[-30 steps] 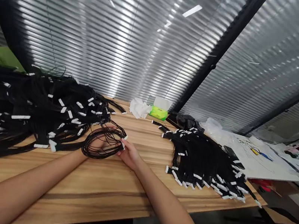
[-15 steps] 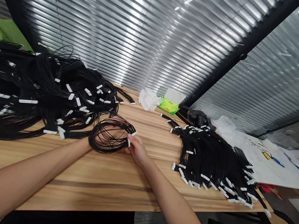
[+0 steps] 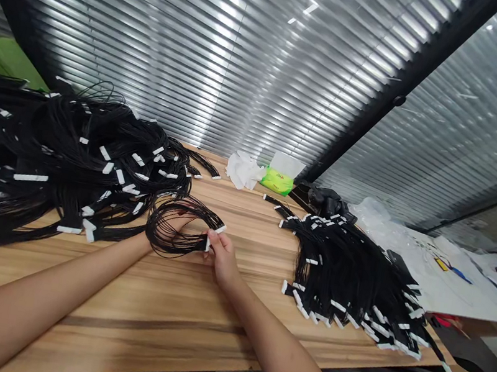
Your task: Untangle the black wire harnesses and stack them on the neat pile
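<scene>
A coil of thin black cable (image 3: 180, 227) with white end tags hangs just above the wooden table (image 3: 173, 306). My left hand (image 3: 165, 232) sits inside the loop, fingers closed round its strands and partly hidden by them. My right hand (image 3: 221, 257) pinches the coil's right side next to a white tag (image 3: 219, 230). A big heap of the same black tagged cables (image 3: 44, 166) lies to the left of my hands.
A tidier pile of bundled black cables (image 3: 348, 271) lies on the right of the table. At the back stand a green tissue pack (image 3: 277, 181) and crumpled white tissue (image 3: 241, 169). Slatted blinds run behind. A white-covered table (image 3: 451, 275) adjoins at the right.
The coil has stayed in both hands, shifting only slightly as the right hand's fingers work at its tagged side. The view has tilted a little.
</scene>
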{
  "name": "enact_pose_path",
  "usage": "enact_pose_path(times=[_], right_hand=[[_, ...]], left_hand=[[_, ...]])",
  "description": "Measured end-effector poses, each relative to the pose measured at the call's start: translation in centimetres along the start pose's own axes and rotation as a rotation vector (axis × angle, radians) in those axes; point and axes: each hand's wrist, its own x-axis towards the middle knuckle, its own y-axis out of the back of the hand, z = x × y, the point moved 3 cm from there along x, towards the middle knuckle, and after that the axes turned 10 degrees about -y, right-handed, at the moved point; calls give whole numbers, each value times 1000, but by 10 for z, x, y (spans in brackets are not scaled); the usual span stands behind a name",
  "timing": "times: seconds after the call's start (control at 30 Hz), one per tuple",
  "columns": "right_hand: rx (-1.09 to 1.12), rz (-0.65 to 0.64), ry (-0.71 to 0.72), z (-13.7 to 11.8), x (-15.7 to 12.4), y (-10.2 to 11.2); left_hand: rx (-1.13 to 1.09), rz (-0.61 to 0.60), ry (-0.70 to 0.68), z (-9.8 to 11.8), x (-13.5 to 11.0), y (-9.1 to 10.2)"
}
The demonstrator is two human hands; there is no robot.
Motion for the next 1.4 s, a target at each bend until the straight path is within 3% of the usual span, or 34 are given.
enact_pose_path(times=[0.17,0.33,0.53,0.67,0.8,0.93,1.1,1.17,1.3,1.4], right_hand=[[-5,-17,7,0,0,-2],[-20,-24,-13,2,-2,-2],[80,193,103,-15,9,19],[117,295,189,-24,14,30],[114,323,222,-24,12,29],[92,313,228,-22,8,25],[81,305,237,-22,4,22],[80,305,235,-21,3,21],[84,297,204,-16,3,19],[66,291,197,-15,4,18]], left_hand=[[-63,-59,23,0,-1,-5],[-178,38,120,-6,-1,-22],[-299,176,120,-4,1,-26],[-430,60,67,9,-4,-26],[-279,-92,-29,19,-10,-27],[-138,-12,-86,17,-10,-25],[-136,99,-81,18,-9,-20],[-153,46,-66,21,-10,-22],[-205,-177,-18,29,-15,-32],[-132,-156,-25,32,-15,-32]])
